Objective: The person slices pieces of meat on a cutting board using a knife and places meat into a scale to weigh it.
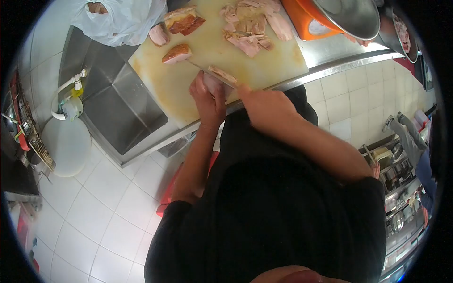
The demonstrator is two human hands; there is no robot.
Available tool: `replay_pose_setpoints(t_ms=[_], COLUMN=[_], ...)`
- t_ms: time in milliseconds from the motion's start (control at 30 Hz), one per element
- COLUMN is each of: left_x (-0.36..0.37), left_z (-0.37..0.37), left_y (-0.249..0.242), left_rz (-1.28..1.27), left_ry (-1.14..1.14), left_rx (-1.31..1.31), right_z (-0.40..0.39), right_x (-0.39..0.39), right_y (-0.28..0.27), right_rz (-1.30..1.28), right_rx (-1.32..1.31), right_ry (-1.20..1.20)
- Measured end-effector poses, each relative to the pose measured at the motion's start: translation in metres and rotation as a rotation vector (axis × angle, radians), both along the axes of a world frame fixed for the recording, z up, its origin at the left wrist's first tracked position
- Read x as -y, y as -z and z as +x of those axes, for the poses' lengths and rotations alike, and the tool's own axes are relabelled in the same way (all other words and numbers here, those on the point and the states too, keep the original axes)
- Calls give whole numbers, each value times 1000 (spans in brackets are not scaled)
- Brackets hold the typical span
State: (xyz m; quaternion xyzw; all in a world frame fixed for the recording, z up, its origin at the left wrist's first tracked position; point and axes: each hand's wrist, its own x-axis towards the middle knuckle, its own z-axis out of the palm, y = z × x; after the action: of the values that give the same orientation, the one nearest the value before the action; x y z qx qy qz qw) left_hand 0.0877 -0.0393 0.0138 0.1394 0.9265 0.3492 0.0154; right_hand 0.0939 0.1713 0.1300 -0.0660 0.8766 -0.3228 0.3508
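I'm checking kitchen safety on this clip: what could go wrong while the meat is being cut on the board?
1. The left hand pins the meat piece right beside the knife held by the right hand; a slip could likely cut the fingers.
2. The cutting board overhangs the sink, so pressure near that edge might tip or shift it.

Bright even indoor light, strong fisheye warp, dark vignetted corners, soft blur
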Motion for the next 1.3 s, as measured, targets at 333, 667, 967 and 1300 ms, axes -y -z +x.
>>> replay_pose_setpoints(t_ms=[333,667,967,1300], left_x=[1,-1,0,-3], left_z=[0,-1,-2,-3], left_y=[5,2,4,0], left_rz=[44,45,67,45], left_ry=[-10,-38,-23,-35], left_rx=[-2,68,32,-1], right_z=[-3,-1,-3,0], right_x=[-1,1,0,1], right_y=[8,9,14,26], right_rz=[-14,-16,-31,17], right_rx=[-23,10,-71,-64], right_ry=[-14,19,14,-27])
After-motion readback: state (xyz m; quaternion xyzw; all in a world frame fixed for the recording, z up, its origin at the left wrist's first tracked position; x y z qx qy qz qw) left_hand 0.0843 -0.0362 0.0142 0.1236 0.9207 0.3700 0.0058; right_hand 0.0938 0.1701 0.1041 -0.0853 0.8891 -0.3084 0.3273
